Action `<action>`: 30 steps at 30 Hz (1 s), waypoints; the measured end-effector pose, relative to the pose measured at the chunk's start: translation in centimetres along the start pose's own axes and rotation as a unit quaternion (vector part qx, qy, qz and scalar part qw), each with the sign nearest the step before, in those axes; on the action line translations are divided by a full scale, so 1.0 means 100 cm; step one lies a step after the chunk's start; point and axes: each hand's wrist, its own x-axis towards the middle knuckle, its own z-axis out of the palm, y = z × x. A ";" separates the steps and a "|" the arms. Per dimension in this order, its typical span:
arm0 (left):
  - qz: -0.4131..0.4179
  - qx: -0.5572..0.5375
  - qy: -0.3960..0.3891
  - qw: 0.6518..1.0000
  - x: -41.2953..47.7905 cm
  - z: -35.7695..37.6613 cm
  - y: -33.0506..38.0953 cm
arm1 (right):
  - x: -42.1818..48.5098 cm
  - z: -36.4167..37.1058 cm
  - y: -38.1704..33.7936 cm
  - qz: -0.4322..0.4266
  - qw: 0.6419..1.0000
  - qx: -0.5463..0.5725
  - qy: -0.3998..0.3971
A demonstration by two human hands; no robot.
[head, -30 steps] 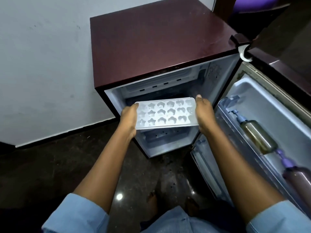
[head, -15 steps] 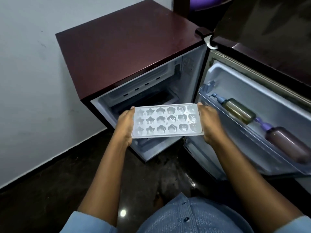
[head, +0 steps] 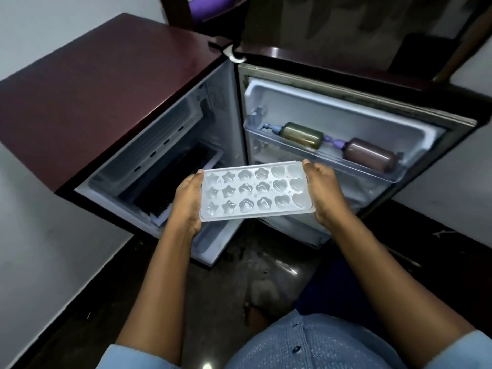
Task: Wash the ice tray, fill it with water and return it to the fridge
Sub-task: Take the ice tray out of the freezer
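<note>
The translucent white plastic ice tray [head: 255, 191] is in the air, in front of the open fridge and a little below the shelf of its door. It lies nearly flat with the long side across the view. It has three rows of moulds: stars at the left end, flowers in the middle, hearts at the right end. I cannot tell if there is water in the moulds.

The left hand [head: 186, 203] grips the left short end, with the thumb along the edge and the fingers under the tray. The right hand [head: 323, 193] grips the right short end in the same way.

Behind the tray stands the small fridge with a dark maroon top [head: 93, 97]. Its door [head: 346, 102] is swung wide open to the right. Inside the cabinet, at the top, a dark compartment [head: 173, 171] is visible. On the clear door shelf [head: 292, 153] two bottles lie on their sides, end to end: an olive one [head: 300, 135] and a brownish one [head: 370, 158], both with purple caps.

The fridge stands on a dark glossy floor [head: 213, 288], beside a pale wall [head: 40, 249]. At the bottom of the view there is a blue buttoned shirt [head: 306, 344]
</note>
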 end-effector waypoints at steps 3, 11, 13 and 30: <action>0.004 0.016 -0.024 1.000 -0.008 0.021 -0.005 | -0.008 -0.027 0.003 -0.005 1.000 0.011 0.023; 0.012 0.078 -0.079 0.994 -0.047 0.080 -0.021 | -0.028 -0.110 0.018 -0.020 0.997 0.037 0.058; 0.010 0.092 -0.088 0.992 -0.057 0.098 -0.028 | -0.032 -0.134 0.022 -0.021 0.996 0.048 0.070; 0.007 0.157 -0.204 0.966 -0.149 0.269 -0.088 | -0.120 -0.328 0.037 -0.040 0.970 0.131 0.202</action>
